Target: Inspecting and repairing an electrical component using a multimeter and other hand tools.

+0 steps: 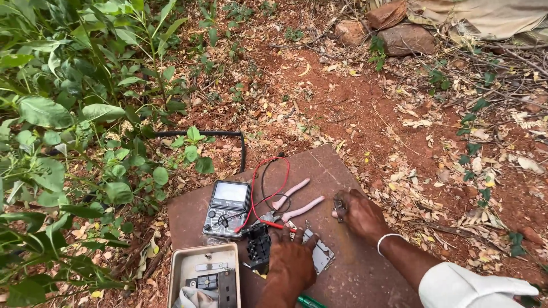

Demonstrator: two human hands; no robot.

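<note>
One multimeter (pixel 227 209) (two hands nearby)

The left hand (pixel 290 263) lies palm down, low in the middle of the view, its fingers curled forward and downward. The right hand (pixel 361 215) reaches in from the lower right, knuckles up, fingertips pinched together. A white band circles its wrist; the sleeve is white.

Lay on a board (pixel 342 274) on the ground: meter (pixel 227 209) at the left, pliers (pixel 294 202) just to its right, open box (pixel 204 276) at the near left corner. Rested left hand (pixel 290 267) on a switch part (pixel 258 246) near, right hand (pixel 361 215) farther right. Stood plants (pixel 68 142) at the left, stones (pixel 394 28) far behind.
</note>
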